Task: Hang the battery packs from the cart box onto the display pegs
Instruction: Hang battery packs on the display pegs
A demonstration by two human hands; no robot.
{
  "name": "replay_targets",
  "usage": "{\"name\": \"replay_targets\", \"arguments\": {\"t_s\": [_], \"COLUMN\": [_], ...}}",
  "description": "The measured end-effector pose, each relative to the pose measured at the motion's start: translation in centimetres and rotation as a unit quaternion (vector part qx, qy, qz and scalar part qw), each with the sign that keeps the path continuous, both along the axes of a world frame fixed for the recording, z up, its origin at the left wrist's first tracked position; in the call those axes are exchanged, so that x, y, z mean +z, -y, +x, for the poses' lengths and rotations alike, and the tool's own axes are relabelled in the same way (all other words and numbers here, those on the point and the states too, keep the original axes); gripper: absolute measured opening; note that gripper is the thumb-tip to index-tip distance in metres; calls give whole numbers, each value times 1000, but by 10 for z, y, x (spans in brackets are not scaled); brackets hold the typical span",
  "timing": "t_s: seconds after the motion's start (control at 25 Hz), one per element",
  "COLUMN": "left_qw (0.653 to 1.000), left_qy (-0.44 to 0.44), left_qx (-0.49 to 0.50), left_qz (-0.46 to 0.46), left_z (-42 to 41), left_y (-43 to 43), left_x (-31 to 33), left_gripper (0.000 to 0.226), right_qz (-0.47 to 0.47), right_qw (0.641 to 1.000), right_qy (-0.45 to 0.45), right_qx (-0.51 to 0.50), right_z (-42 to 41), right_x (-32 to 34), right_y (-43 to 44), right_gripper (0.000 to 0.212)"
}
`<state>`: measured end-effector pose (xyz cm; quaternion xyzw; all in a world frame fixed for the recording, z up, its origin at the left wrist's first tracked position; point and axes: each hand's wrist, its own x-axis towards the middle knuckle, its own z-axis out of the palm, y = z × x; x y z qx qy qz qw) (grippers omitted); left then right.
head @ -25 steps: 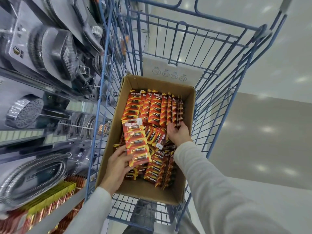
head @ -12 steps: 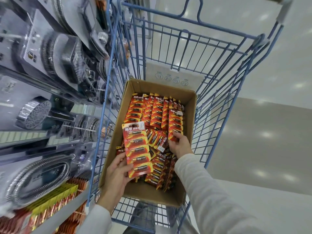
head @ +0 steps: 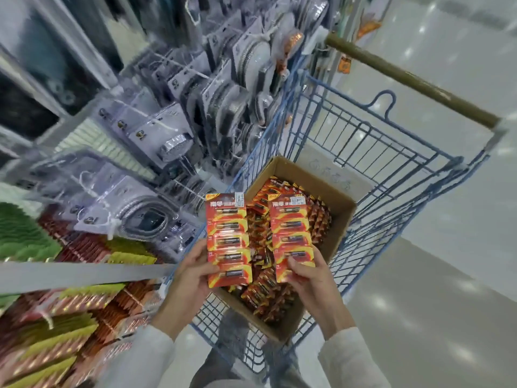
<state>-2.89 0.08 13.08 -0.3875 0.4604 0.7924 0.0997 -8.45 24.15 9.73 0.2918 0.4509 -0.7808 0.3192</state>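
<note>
Cardboard box [head: 342, 219] sits in the blue wire cart [head: 391, 175], w/ loose red-and-orange battery packs [head: 263, 292] heaped inside it; over the box's near-left corner the left hand [head: 193, 278] grips the bottom end of a first strip [head: 228, 239] of packs, thumb on the front, fingers curled behind; over the box's near edge the right hand [head: 310, 278] grips the bottom of a second strip [head: 292, 233] the same way; both strips stand upright above the box, side by side w/ a gap between, each a column of single cells w/ a white price sticker at the top corner (print too small to read); left of the box, past the cart's wire side, display pegs [head: 84, 303] carry rows of red, yellow and green packs, all blurred; a grey shelf rail [head: 70, 273] runs across in front of them; up and left of the box hang clear-packed shower heads [head: 173, 141] and hoses; beyond the box's far side is the cart's brown handle bar [head: 405, 77]; right of the box, pale shiny floor [head: 447, 275]; both wrists wear pale sleeves.
</note>
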Motion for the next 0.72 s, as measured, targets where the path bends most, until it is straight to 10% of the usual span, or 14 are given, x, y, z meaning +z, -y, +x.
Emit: {"name": "replay_targets", "arguments": {"t_s": [0.72], "left_qw": [877], "left_qy": [-232], "left_qx": [421], "left_qz": [4], "left_z": [238], "left_y": [10], "left_x": [164], "left_gripper": [72], "right_qz": [-135], "right_qw": [899], "right_qy": [-209], "right_qx": [360], "right_z": [95], "right_x": [173], "right_y": [130], "right_gripper": [49]}}
